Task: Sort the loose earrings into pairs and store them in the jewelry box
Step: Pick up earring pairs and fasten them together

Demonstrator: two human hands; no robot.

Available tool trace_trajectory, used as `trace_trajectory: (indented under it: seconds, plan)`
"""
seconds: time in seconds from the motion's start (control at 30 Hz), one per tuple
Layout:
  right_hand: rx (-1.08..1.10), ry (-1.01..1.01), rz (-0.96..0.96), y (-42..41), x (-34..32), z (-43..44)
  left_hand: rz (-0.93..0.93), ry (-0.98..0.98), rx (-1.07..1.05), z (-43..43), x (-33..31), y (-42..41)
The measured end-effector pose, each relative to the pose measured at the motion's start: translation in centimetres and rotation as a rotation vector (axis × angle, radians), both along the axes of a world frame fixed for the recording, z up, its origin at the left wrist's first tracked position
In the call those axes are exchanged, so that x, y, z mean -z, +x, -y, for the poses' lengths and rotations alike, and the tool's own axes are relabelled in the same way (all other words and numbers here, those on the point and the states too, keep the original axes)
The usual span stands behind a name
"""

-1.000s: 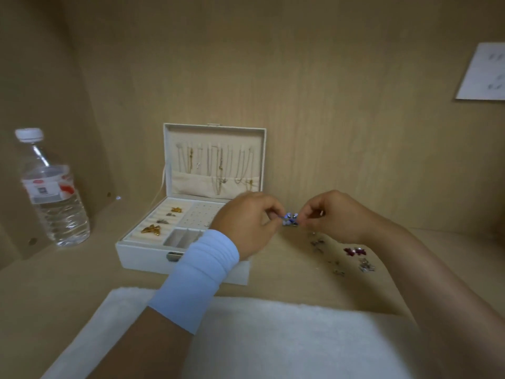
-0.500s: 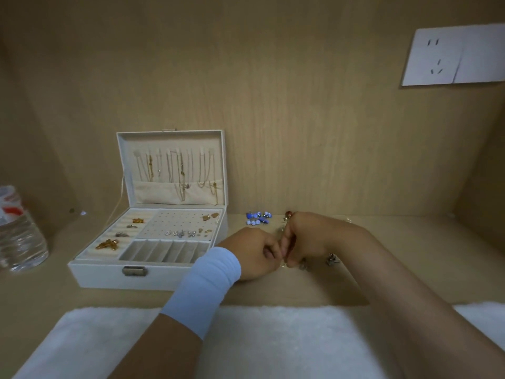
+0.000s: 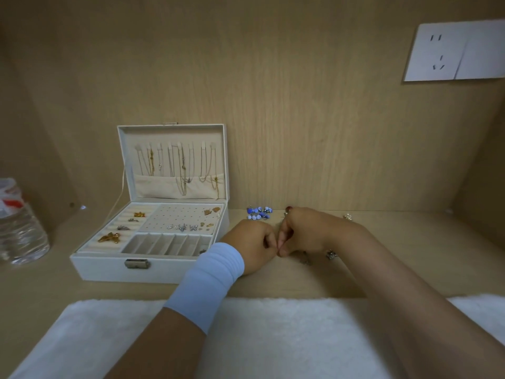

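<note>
Pressing tip to tip, you're holding L hand [image 3: 251,243] & R hand [image 3: 303,233] curled, just right of the open jewelry box [image 3: 109,269]; can't tell if anything's pinched. Blue earrings [image 3: 258,212] are lying on the shelf [image 3: 423,242] just beyond both hands, clear of them.

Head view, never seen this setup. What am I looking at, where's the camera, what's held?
No machine: a person works bare-handed, filmed by one camera on their head, looking forward and down. The left hand, above a pale blue wristband, and the right hand meet fingertip to fingertip over a wooden surface; anything pinched is too small to see. An open white jewelry box stands to their left, loose blue earrings lie behind them. A water bottle stands far left.
</note>
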State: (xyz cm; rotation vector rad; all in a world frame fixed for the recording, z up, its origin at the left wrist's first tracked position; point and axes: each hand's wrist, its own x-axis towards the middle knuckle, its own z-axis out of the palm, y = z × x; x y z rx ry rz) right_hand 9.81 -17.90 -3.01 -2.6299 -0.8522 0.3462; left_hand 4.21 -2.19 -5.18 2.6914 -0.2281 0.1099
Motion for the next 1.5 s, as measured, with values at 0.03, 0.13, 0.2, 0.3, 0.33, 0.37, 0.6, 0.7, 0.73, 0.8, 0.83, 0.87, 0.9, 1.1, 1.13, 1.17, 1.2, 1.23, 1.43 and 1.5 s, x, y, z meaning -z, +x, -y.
trace_trajectory:
  seconds: [0.03, 0.13, 0.2, 0.3, 0.33, 0.37, 0.6, 0.7, 0.73, 0.8, 0.83, 0.87, 0.9, 1.1, 1.13, 1.17, 1.2, 1.23, 1.43, 1.5]
  plan:
    - [0.008, 0.033, 0.014, 0.0, -0.1, 0.0, 0.030, -0.023, -0.021, -0.1, -0.3, -0.1]
    - [0.031, 0.143, 0.055, -0.2, -0.6, -0.3, 0.119, -0.137, -0.086, -0.7, -1.2, -0.3]
    - [0.049, 0.254, 0.046, -0.5, -1.1, -0.4, 0.159, -0.244, -0.144, -1.8, -2.0, -0.3]
    - [0.053, 0.417, 0.049, -1.2, -1.6, -1.0, 0.148, -0.418, -0.175, -3.6, -2.9, -0.6]
    - [0.048, 0.469, 0.054, -1.4, -1.8, -1.2, 0.139, -0.452, -0.171, -4.1, -3.2, -0.9]
    - [0.040, 0.513, 0.056, -1.6, -2.0, -1.5, 0.135, -0.469, -0.164, -4.6, -3.4, -1.2]
    - [-0.065, 0.675, -0.016, -2.8, -3.8, -6.0, 0.114, -0.647, -0.111, -8.9, -4.5, -3.4]
    - [-0.114, 0.719, -0.070, -3.1, -4.7, -8.9, 0.172, -0.722, -0.129, -11.2, -4.7, -4.0]
    - [-0.124, 0.741, -0.086, -3.2, -4.9, -9.9, 0.192, -0.756, -0.139, -11.9, -4.8, -4.2]
    - [-0.128, 0.773, -0.115, -3.2, -5.2, -11.9, 0.227, -0.806, -0.159, -13.5, -4.8, -4.5]
    - [-0.126, 0.783, -0.133, -3.2, -5.3, -12.9, 0.245, -0.821, -0.169, -14.3, -4.8, -4.6]
    - [-0.123, 0.792, -0.149, -3.3, -5.4, -13.8, 0.264, -0.831, -0.178, -15.1, -4.8, -4.8]
    - [-0.119, 0.800, -0.161, -3.3, -5.5, -14.6, 0.283, -0.842, -0.185, -15.8, -4.8, -4.9]
    - [-0.098, 0.867, -0.145, -3.3, -5.1, -17.6, 0.310, -0.866, -0.246, -17.9, -4.8, -5.2]
    - [-0.093, 0.887, -0.144, -3.4, -4.9, -17.8, 0.306, -0.878, -0.267, -18.1, -4.7, -5.1]
    - [-0.088, 0.900, -0.133, -3.3, -4.6, -18.0, 0.303, -0.888, -0.285, -18.3, -4.6, -5.1]
    - [-0.080, 0.904, -0.095, -3.2, -4.2, -18.2, 0.297, -0.895, -0.294, -18.5, -4.5, -5.1]
    - [-0.065, 0.902, -0.035, -3.1, -3.9, -18.3, 0.287, -0.900, -0.296, -18.6, -4.4, -5.1]
    - [-0.081, 0.877, 0.043, -2.7, -3.4, -18.3, 0.233, -0.910, -0.294, -18.7, -4.0, -4.9]
    - [-0.084, 0.893, 0.042, -2.6, -3.3, -18.4, 0.224, -0.915, -0.295, -18.7, -3.9, -5.0]
